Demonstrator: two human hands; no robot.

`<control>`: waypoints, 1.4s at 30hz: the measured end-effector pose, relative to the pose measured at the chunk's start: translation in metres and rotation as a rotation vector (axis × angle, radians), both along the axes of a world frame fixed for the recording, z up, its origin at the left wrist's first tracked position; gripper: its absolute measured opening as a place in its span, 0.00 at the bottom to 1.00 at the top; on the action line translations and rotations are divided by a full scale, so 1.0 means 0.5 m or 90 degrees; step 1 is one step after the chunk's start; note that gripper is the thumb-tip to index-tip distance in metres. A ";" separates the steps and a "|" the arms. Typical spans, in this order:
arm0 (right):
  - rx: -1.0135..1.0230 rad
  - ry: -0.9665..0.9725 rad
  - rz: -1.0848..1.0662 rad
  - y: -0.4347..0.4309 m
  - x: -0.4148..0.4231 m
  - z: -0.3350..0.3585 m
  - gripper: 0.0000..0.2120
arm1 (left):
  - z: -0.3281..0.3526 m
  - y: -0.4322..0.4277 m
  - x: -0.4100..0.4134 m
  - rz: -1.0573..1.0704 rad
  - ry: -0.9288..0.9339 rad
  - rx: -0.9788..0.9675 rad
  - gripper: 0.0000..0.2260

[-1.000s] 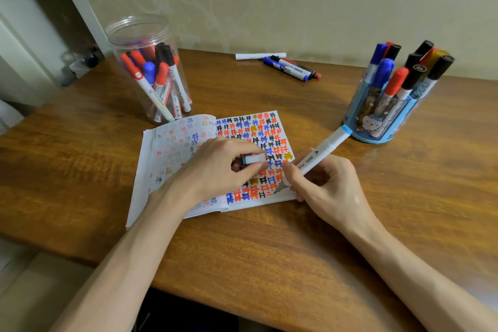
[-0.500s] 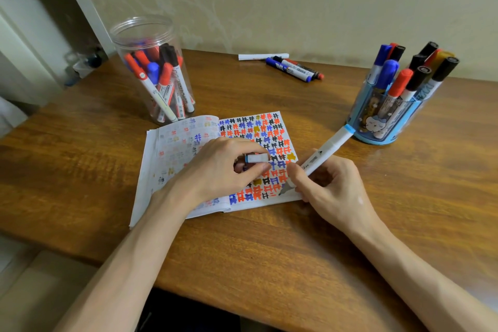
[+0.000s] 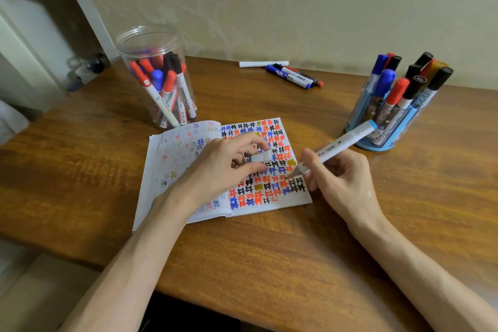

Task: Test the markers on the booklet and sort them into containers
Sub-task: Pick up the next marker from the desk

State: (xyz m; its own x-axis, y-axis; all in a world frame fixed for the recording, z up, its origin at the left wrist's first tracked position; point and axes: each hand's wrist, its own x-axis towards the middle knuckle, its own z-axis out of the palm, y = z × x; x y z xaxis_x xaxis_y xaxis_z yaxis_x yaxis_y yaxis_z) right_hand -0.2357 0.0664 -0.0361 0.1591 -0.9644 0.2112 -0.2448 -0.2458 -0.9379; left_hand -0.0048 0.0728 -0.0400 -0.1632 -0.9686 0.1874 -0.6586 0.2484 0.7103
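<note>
White marker (image 3: 338, 146), blue end, cap (image 3: 259, 157) off

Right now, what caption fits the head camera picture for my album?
Right hand tests a white marker on the booklet while left hand holds its cap.

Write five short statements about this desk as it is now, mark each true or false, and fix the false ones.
1. The right hand holds a white marker, tip pointed down at the booklet. True.
2. The left hand holds nothing. False: it pinches a white cap.
3. The clear jar contains markers. True.
4. The blue holder is empty. False: capped markers stand in it.
5. Nothing lies loose on the table. False: loose markers lie near the wall.
</note>
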 end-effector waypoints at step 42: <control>0.048 -0.138 0.106 -0.028 0.071 0.013 0.07 | -0.011 -0.013 0.020 0.030 0.192 -0.042 0.11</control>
